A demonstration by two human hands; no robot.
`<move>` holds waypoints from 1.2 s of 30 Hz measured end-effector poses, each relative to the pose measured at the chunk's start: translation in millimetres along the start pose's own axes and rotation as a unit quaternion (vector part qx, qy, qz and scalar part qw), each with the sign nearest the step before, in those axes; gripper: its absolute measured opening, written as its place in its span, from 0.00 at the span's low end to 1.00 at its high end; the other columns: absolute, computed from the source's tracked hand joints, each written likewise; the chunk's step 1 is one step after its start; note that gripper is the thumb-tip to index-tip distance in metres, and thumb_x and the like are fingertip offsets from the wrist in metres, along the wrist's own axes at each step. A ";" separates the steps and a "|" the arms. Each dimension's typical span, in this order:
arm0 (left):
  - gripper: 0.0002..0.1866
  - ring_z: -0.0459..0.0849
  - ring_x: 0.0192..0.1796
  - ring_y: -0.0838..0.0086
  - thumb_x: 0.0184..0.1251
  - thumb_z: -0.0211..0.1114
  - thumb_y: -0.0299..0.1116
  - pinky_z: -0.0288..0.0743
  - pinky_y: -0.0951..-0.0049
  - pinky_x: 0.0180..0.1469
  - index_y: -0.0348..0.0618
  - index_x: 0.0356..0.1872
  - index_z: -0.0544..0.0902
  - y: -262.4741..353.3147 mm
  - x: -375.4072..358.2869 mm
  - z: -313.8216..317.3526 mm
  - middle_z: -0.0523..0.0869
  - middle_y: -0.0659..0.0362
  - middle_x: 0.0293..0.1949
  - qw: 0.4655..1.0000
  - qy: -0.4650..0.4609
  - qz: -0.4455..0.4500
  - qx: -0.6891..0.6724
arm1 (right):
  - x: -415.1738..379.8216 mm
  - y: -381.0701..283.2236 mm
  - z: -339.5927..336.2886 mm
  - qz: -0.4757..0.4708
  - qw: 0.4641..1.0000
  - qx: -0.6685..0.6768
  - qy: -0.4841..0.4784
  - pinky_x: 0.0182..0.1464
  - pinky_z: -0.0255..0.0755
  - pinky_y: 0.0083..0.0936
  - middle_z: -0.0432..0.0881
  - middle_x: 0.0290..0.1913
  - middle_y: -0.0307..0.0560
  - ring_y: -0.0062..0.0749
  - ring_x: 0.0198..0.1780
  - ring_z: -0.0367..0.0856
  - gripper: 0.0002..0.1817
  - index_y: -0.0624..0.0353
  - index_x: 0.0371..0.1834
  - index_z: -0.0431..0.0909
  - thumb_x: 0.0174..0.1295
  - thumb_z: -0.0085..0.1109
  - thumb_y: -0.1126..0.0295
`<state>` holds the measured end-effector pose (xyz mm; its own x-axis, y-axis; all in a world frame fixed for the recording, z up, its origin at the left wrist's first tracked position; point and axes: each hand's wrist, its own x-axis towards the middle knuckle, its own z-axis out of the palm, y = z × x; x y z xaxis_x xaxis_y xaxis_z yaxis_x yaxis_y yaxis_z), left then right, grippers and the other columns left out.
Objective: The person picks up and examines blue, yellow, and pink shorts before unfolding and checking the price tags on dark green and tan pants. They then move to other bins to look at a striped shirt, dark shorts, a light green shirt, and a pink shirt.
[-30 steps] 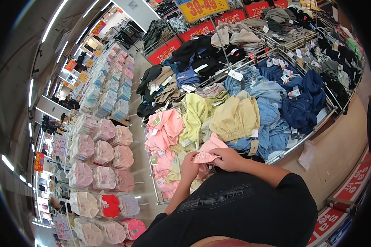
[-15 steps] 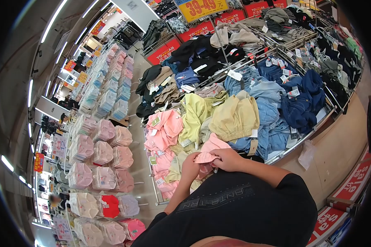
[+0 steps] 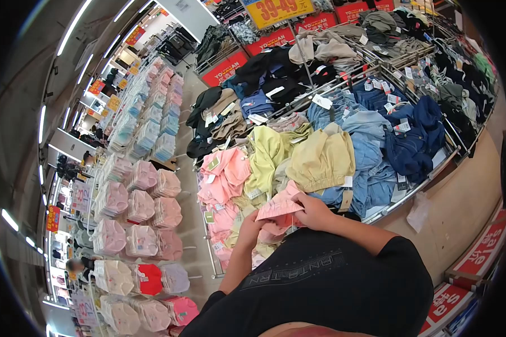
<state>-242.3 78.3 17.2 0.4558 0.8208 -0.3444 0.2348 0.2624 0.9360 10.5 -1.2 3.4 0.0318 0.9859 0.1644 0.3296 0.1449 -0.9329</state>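
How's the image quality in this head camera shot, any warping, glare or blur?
Head view: strong fisheye, black corners, shelves and ceiling light strips bowed at left; lighting bright and even, no hard shadows; slight glare on the lights; centre sharp, both hands, left hand and right hand, on the pink garment clear.

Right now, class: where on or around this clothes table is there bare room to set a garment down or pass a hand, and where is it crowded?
The wire table is piled throughout: pink tops, yellow tops, denim. Both hands, left hand and right hand, hold a pink garment. Bare room: the floor beyond the table's denim edge, and the aisle between table and packaged goods.
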 end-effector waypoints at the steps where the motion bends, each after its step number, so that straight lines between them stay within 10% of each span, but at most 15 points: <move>1: 0.20 0.87 0.54 0.70 0.68 0.58 0.21 0.79 0.71 0.57 0.30 0.61 0.79 7.9 -5.1 4.8 0.88 0.52 0.52 0.999 -0.018 -0.008 -0.042 | 0.6 -1.4 -0.3 0.003 1.000 -0.006 -0.007 0.50 0.79 0.39 0.86 0.46 0.61 0.55 0.48 0.86 0.21 0.63 0.57 0.77 0.62 0.60 0.68; 15: 0.22 0.88 0.54 0.66 0.69 0.62 0.25 0.81 0.68 0.58 0.27 0.62 0.78 50.4 -25.2 25.6 0.87 0.51 0.56 0.984 -0.111 -0.048 -0.131 | 3.4 3.7 -1.9 0.019 0.997 -0.050 -0.050 0.54 0.77 0.41 0.85 0.47 0.61 0.58 0.51 0.84 0.18 0.62 0.53 0.81 0.59 0.56 0.73; 27: 0.18 0.84 0.35 0.78 0.78 0.58 0.41 0.78 0.73 0.36 0.35 0.49 0.86 28.1 -7.5 21.4 0.88 0.61 0.35 0.993 -0.024 -0.058 0.096 | 4.8 14.1 1.6 0.056 0.996 -0.034 -0.053 0.49 0.77 0.45 0.85 0.43 0.63 0.61 0.47 0.83 0.15 0.61 0.47 0.82 0.57 0.57 0.73; 36: 0.17 0.87 0.49 0.46 0.67 0.60 0.39 0.78 0.55 0.50 0.41 0.49 0.86 -52.9 21.1 -6.1 0.89 0.43 0.42 0.908 0.137 -0.003 0.396 | 1.8 19.3 5.5 -0.008 0.998 -0.056 -0.028 0.50 0.77 0.46 0.84 0.42 0.64 0.62 0.47 0.83 0.16 0.61 0.47 0.82 0.54 0.59 0.73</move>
<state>-250.3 84.9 -39.1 0.2469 0.9443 -0.2174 0.8301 -0.0903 0.5502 11.8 3.9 -16.1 -0.0254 0.9870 0.1584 0.4332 0.1537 -0.8881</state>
